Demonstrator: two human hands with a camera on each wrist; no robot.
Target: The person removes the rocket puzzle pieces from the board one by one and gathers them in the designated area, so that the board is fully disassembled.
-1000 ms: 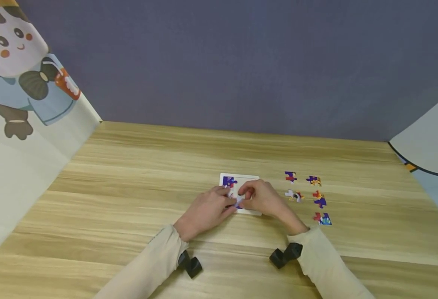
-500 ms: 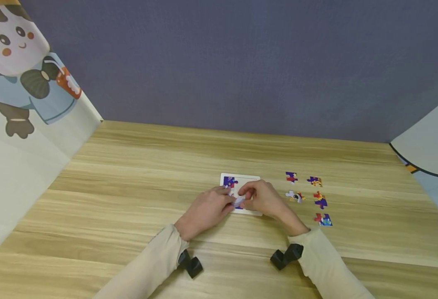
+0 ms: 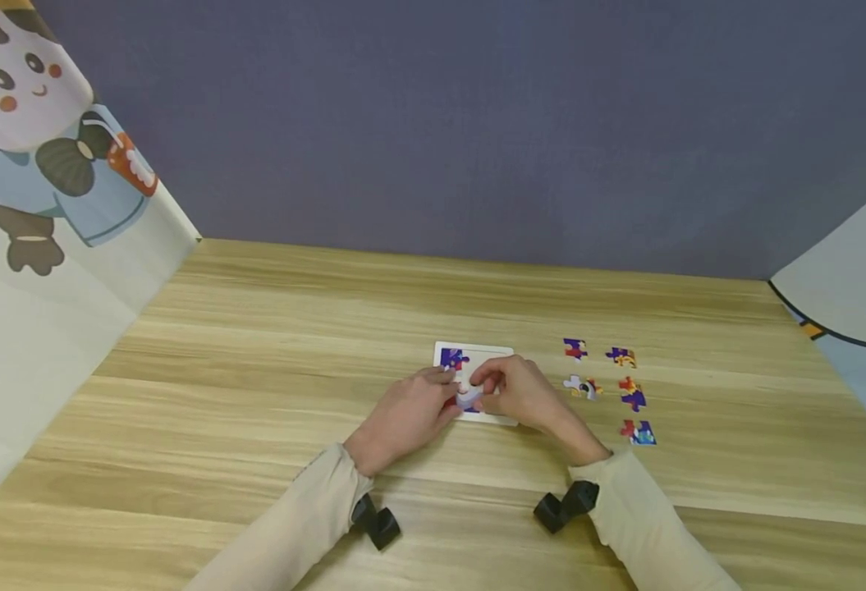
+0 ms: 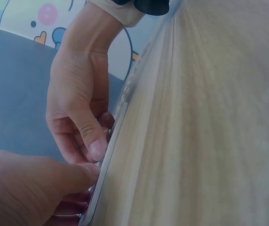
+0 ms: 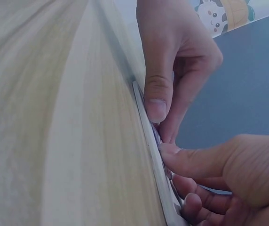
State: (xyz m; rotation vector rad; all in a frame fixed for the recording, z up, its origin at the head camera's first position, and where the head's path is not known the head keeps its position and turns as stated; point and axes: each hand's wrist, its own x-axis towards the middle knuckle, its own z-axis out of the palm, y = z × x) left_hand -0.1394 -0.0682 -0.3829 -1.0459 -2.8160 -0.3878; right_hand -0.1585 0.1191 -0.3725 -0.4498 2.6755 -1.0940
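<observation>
A small white puzzle tray (image 3: 477, 346) lies flat on the table, with purple and red puzzle pieces (image 3: 451, 359) fitted in its upper left corner. My left hand (image 3: 409, 414) rests over the tray's left side, fingertips on the pieces and thumb along the near edge. From the other side my right hand (image 3: 524, 394) pinches a white and lavender puzzle piece (image 3: 468, 400) between thumb and forefinger, low in the tray. Both wrist views show the two thumbs close together at the tray's edge (image 4: 107, 162); the hands hide part of the tray.
To the right of the tray lie several loose puzzle pieces: a purple and red one (image 3: 575, 349), a white one with an eye (image 3: 583, 387), and a red and blue one (image 3: 639, 432) nearest me. Behind the wooden table (image 3: 292, 328) stands a dark blue partition (image 3: 433, 139).
The white and lavender piece has shifted slightly under my fingers, and more of its face shows. Left fingertips have drawn back a little; the right hand stays almost where it was.
</observation>
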